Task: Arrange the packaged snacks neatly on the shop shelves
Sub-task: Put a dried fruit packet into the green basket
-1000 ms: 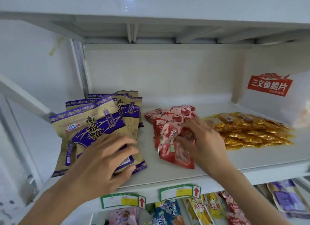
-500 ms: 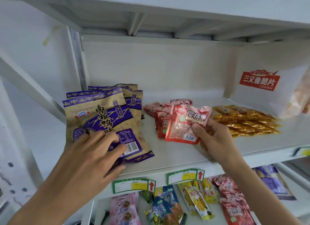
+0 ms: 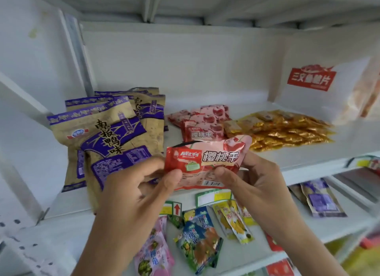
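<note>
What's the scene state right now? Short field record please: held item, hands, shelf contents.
held item: red cherry snack packet, off the shelf, label facing the camera
left hand: pinches the packet's left edge
right hand: grips its right side
shelf, left: purple-and-tan packs, overlapping
shelf, middle: pile of red packets
shelf, right: gold packets, white bag behind
lower shelf: mixed packets, partly hidden

The red snack packet (image 3: 207,164) reads 樱桃干; the purple-and-tan bag (image 3: 100,140) reads 南板鸭味; a price tag (image 3: 173,209) on the shelf's front edge bears a red arrow.
</note>
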The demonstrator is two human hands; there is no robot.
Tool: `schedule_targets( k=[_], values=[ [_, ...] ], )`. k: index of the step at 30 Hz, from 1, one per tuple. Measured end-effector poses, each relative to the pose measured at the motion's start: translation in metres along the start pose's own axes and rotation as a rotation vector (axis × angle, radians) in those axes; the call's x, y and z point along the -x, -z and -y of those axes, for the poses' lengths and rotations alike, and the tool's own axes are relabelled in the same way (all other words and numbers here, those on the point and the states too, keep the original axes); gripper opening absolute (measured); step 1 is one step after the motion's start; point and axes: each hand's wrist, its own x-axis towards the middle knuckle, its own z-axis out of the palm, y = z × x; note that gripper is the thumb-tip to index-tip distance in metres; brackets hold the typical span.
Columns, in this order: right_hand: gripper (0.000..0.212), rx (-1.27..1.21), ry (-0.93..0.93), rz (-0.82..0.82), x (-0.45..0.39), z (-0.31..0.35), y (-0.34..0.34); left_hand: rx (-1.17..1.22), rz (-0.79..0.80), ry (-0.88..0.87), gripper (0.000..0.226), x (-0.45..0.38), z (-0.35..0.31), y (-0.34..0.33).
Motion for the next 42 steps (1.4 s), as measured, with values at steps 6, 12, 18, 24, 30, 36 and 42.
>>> schedule_targets(
  k=[6, 12, 18, 24, 30, 36, 42],
  values=[
    [0.012, 0.131, 0.025, -0.276, 0.059, -0.017, -0.003, 0.139, 0.075, -0.071, 0.009, 0.013, 0.009, -0.022],
    [0.021, 0.362, -0.018, -0.573, 0.150, -0.019, -0.032, 0.455, 0.256, -0.036, 0.019, 0.059, 0.018, -0.048],
    [0.024, 0.478, -0.062, -0.847, 0.241, 0.013, -0.072, 0.555, 0.440, -0.125, 0.029, 0.120, 0.010, -0.066],
    [0.011, 0.585, -0.286, -1.104, 0.340, -0.016, -0.065, 0.550, 0.815, 0.145, 0.013, 0.196, 0.035, -0.136],
    [0.015, 0.268, -0.807, -1.309, 0.482, -0.108, -0.092, 0.256, 1.238, 0.335, 0.025, 0.321, 0.100, -0.188],
    [0.014, 0.037, -0.995, -1.369, 0.542, -0.140, -0.078, 0.106, 1.377, 0.409, 0.010, 0.382, 0.133, -0.245],
    [0.013, -0.129, -1.152, -1.352, 0.551, -0.184, -0.045, 0.110, 1.404, 0.737, 0.011, 0.395, 0.161, -0.286]
  ],
)
